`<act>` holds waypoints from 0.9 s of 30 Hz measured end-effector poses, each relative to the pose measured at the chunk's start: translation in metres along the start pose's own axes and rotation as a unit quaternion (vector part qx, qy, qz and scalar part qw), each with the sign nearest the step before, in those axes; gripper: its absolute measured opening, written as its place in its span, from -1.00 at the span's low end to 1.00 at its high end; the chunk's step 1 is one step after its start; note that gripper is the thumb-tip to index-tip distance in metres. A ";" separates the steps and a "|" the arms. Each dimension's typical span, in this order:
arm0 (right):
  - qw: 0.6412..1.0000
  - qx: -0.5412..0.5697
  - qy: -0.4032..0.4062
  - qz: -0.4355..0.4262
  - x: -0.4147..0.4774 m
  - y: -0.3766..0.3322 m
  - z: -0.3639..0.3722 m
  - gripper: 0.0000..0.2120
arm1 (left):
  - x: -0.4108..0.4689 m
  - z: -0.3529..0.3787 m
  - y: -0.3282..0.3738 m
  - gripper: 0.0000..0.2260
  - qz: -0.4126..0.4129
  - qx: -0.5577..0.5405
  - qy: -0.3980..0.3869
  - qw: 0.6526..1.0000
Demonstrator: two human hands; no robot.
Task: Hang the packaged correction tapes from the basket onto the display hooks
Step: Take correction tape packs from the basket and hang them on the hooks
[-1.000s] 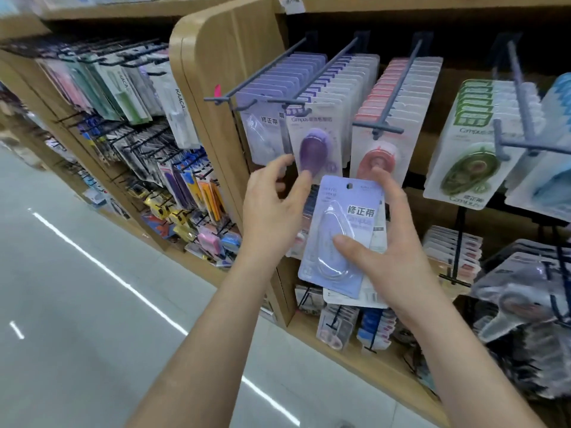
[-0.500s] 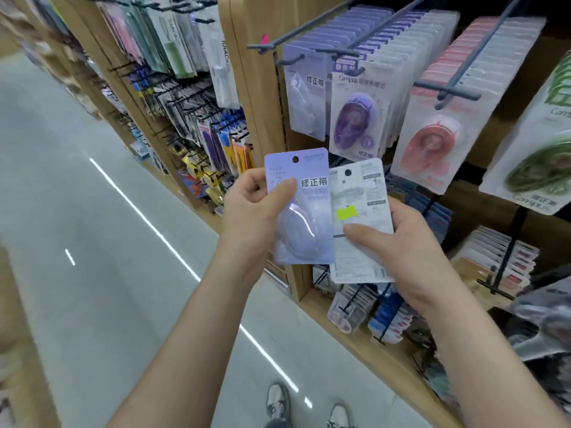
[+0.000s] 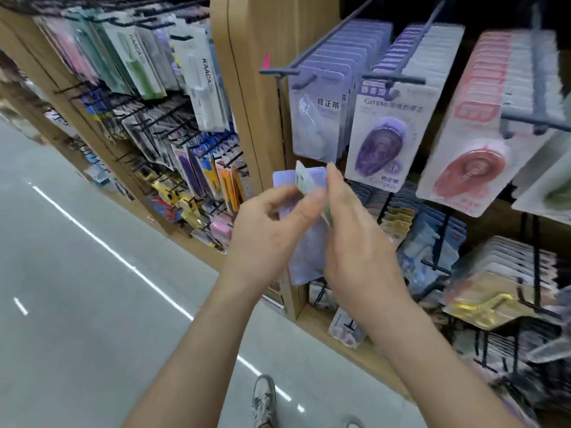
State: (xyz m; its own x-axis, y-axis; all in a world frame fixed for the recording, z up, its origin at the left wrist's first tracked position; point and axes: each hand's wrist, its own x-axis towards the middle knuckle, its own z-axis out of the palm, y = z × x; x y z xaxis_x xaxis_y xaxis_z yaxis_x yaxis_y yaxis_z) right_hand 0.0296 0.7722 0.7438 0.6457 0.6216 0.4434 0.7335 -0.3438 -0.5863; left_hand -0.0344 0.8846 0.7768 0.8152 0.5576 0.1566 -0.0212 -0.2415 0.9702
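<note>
Correction tape packs [image 3: 304, 265]: I am holding them just under hook [image 3: 309, 47]. Left hand [image 3: 272, 227], right hand [image 3: 355, 242] both pinching them. Hung packs [image 3: 318, 125] filling hook; mine not yet hanging.

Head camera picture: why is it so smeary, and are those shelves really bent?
Head view: motion blur smears the correction tape packs held by the left hand and right hand, and the racks at far right; the print on the purple Campus pack is readable. The wide lens bows the wooden shelf end. White glare streaks cross the floor.
</note>
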 end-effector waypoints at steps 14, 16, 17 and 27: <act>0.900 0.348 0.016 0.263 0.039 -0.041 0.021 -0.21 | 0.066 -0.072 -0.024 -0.76 -0.036 -0.129 -0.102 0.986; 0.913 0.334 0.015 0.233 0.040 -0.045 0.026 -0.35 | 0.069 -0.068 -0.024 -0.84 -0.024 -0.107 -0.116 0.987; 0.917 0.331 0.024 0.222 0.040 -0.046 0.029 -0.42 | 0.071 -0.066 -0.024 -0.86 -0.021 -0.098 -0.118 0.988; 0.908 0.316 0.171 0.215 0.028 -0.032 0.012 -0.23 | 0.100 -0.066 -0.008 -0.74 0.110 -0.127 -0.053 0.984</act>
State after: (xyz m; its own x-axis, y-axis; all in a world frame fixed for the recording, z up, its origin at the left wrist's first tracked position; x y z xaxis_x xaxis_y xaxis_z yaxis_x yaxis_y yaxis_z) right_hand 0.0215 0.8093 0.7669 0.9507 0.2342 0.2034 0.2005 0.0361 -0.9790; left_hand 0.0089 0.9947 0.7964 0.8308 0.4242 0.3602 -0.3362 -0.1333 0.9323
